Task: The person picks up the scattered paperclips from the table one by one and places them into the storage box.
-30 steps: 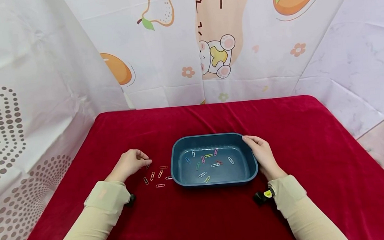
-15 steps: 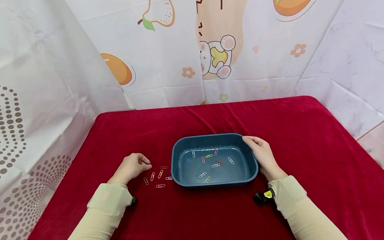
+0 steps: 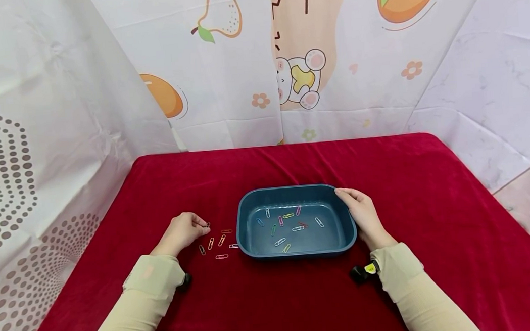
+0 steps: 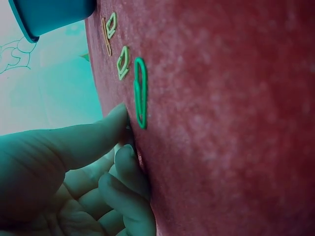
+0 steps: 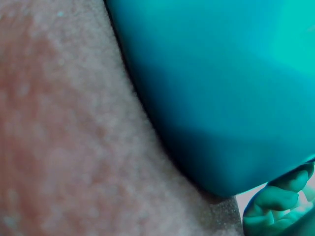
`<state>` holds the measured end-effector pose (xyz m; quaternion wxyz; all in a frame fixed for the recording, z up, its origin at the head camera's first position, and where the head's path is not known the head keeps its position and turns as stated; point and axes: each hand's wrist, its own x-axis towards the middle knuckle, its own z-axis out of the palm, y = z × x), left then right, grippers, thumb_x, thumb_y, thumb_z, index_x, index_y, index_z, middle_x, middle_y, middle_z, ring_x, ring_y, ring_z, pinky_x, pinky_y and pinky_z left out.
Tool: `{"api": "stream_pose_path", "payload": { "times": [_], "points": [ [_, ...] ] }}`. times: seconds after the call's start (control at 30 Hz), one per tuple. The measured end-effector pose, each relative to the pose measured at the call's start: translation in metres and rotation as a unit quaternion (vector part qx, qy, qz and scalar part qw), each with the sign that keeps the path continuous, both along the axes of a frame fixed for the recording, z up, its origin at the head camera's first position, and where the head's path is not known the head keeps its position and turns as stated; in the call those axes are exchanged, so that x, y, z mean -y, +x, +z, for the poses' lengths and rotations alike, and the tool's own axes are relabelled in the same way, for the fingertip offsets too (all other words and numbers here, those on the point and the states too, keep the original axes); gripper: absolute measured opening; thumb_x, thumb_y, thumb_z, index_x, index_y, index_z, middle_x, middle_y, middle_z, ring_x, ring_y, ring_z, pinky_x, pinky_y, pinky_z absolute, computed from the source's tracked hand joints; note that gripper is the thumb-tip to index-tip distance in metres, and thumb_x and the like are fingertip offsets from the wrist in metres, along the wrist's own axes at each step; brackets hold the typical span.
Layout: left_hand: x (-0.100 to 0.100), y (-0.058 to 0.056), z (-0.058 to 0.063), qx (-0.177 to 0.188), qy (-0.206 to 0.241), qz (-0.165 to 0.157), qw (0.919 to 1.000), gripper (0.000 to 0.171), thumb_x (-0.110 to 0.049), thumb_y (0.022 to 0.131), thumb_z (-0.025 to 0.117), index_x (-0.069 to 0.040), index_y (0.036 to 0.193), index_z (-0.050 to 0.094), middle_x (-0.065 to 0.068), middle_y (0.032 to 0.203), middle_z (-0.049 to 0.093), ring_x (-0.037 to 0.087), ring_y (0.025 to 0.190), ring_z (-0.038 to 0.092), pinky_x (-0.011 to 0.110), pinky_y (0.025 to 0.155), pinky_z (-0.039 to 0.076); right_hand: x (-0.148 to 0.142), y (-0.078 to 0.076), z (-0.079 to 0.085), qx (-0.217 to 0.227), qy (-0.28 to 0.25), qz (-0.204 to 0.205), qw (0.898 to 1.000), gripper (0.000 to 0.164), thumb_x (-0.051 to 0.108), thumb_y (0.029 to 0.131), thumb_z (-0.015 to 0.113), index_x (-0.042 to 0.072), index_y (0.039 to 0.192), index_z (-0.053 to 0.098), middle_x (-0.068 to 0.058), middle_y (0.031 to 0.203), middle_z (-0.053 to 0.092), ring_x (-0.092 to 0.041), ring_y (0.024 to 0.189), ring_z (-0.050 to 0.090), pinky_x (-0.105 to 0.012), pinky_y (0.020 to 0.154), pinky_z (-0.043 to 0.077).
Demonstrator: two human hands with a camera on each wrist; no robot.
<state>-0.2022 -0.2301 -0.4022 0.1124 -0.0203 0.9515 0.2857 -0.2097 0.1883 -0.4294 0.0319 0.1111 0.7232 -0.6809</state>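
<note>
My left hand (image 3: 182, 232) is low over the red cloth, left of a blue plastic basin (image 3: 315, 241). Its thumb and fingertips pinch a small dark paper clip (image 3: 208, 224), mostly hidden by the fingers. Close by lie a green paper clip (image 4: 141, 93), two orange-yellow paper clips (image 3: 222, 240), and a pink paper clip (image 3: 222, 256). My right hand (image 3: 363, 215) grips the basin's right end, thumb on the rim and fingers outside. In the right wrist view, the basin's outer wall (image 5: 221, 98) fills much of the frame.
Inside the basin several coloured paper clips lie spread out, among them a green paper clip (image 3: 273, 230). A white paper clip (image 3: 233, 246) lies against the basin's left side. Red cloth (image 3: 273, 306) covers the table; a printed curtain (image 3: 224, 97) hangs behind.
My left hand has shifted slightly to the right and nearer to me, and the dark paper clip now shows at its fingertips. My right hand and the basin stay in place.
</note>
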Motion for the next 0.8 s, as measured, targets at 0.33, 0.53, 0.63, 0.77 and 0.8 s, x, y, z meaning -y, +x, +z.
{"api": "stream_pose_path", "payload": {
  "times": [0.33, 0.53, 0.63, 0.77, 0.8],
  "points": [
    [-0.003, 0.003, 0.003, 0.006, -0.012, 0.003, 0.9999, 0.012, -0.017, 0.090, 0.069, -0.006, 0.087, 0.072, 0.006, 0.086, 0.069, 0.019, 0.072, 0.054, 0.028, 0.063, 0.042, 0.001, 0.000, -0.002, -0.007, 0.006, 0.000, 1.000, 0.046, 0.039, 0.098, 0.059, 0.004, 0.129, 0.061, 0.021, 0.089, 0.068, -0.001, 0.083, 0.064, -0.017, 0.076, 0.054],
    [-0.003, 0.000, 0.005, -0.008, -0.004, 0.002, 1.0000, 0.012, -0.017, 0.091, 0.068, -0.007, 0.087, 0.072, 0.004, 0.080, 0.067, 0.016, 0.070, 0.056, 0.028, 0.063, 0.044, 0.001, 0.000, -0.001, -0.006, 0.007, 0.000, 1.000, 0.047, 0.038, 0.098, 0.059, 0.004, 0.131, 0.060, 0.021, 0.090, 0.068, 0.000, 0.084, 0.064, -0.016, 0.076, 0.054],
    [-0.004, -0.002, 0.010, -0.014, 0.008, -0.003, 0.9999, 0.012, -0.016, 0.092, 0.068, -0.005, 0.090, 0.072, 0.006, 0.082, 0.069, 0.015, 0.069, 0.059, 0.028, 0.063, 0.047, 0.001, 0.001, 0.000, -0.005, 0.002, 0.000, 1.000, 0.048, 0.037, 0.099, 0.059, 0.003, 0.132, 0.060, 0.022, 0.089, 0.068, 0.000, 0.083, 0.064, -0.016, 0.076, 0.054],
    [-0.009, -0.004, 0.017, -0.014, 0.023, -0.009, 0.9996, 0.015, -0.016, 0.093, 0.068, -0.003, 0.099, 0.072, 0.010, 0.089, 0.072, 0.017, 0.072, 0.062, 0.031, 0.067, 0.051, 0.000, 0.001, 0.000, -0.003, -0.003, -0.001, 1.000, 0.047, 0.037, 0.099, 0.060, 0.003, 0.132, 0.059, 0.022, 0.088, 0.068, 0.001, 0.083, 0.064, -0.016, 0.075, 0.054],
    [-0.010, -0.005, 0.019, -0.013, 0.026, -0.011, 0.9995, 0.016, -0.016, 0.093, 0.068, -0.003, 0.101, 0.072, 0.011, 0.091, 0.073, 0.017, 0.074, 0.062, 0.031, 0.069, 0.052, 0.001, 0.001, 0.000, -0.003, -0.002, -0.001, 1.000, 0.047, 0.037, 0.099, 0.060, 0.003, 0.132, 0.059, 0.022, 0.088, 0.068, 0.001, 0.083, 0.064, -0.016, 0.075, 0.054]
  ]
}}
